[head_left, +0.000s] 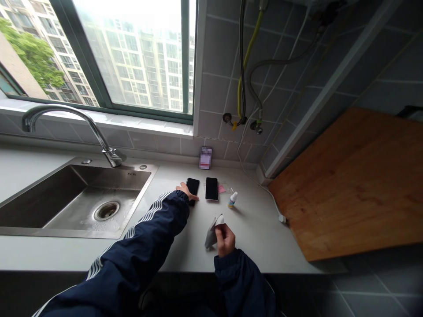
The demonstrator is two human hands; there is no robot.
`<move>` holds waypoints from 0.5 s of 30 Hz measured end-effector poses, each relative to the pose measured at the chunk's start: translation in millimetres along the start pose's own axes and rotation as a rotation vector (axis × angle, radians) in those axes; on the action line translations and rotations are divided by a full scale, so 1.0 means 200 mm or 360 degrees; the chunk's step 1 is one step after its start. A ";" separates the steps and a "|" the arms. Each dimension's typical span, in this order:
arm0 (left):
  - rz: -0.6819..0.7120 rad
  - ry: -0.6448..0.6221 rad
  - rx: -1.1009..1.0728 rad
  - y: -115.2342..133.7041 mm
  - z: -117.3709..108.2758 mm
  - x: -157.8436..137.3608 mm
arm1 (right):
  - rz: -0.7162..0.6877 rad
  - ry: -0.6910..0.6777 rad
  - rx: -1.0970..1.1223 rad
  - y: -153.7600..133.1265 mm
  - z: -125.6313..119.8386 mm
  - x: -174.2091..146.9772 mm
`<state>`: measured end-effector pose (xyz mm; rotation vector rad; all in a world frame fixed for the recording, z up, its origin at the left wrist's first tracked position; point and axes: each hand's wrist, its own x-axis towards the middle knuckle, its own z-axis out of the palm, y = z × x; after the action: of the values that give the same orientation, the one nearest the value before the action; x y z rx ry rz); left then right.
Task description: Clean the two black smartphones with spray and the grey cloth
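Observation:
My left hand (pixel 186 191) reaches forward and grips a black smartphone (pixel 193 186) lying on the counter, thumb and fingers at its two sides. Its lower part is partly covered by the hand. To the right, a second dark-screened phone (pixel 212 188) lies flat, with a clear sheet and a pink piece (pixel 221 189) by its right edge. Nearer the counter's front, my right hand (pixel 225 240) pinches a grey cloth (pixel 210 236) that hangs folded from the fingers, with a white part showing on top. A small spray bottle (pixel 233 200) with yellowish liquid stands upright beyond this hand.
Against the back wall leans another phone (pixel 205 158) with a lit screen. A steel sink (pixel 137 211) with a curved faucet (pixel 95 127) lies to the left. A large wooden board (pixel 357 185) leans on the right, near a white cable plug (pixel 282 218). The counter's front edge is close.

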<state>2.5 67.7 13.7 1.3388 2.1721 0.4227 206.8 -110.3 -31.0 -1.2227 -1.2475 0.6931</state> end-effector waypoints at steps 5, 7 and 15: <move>0.0024 -0.0126 -0.0244 -0.05 -0.04 0.05 | 0.0002 -0.0015 -0.0018 0.00 0.00 0.00; 0.0022 -0.0180 -0.0350 -0.06 -0.06 0.07 | -0.0001 -0.0023 -0.0032 0.00 0.01 0.00; 0.0016 -0.0655 -0.1060 -0.10 -0.12 0.02 | -0.0068 -0.0098 -0.0163 0.01 -0.01 0.00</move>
<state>-27.3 62.7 21.1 0.9520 1.4939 0.7230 208.4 -110.6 -32.9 -1.2629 -1.3701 0.6463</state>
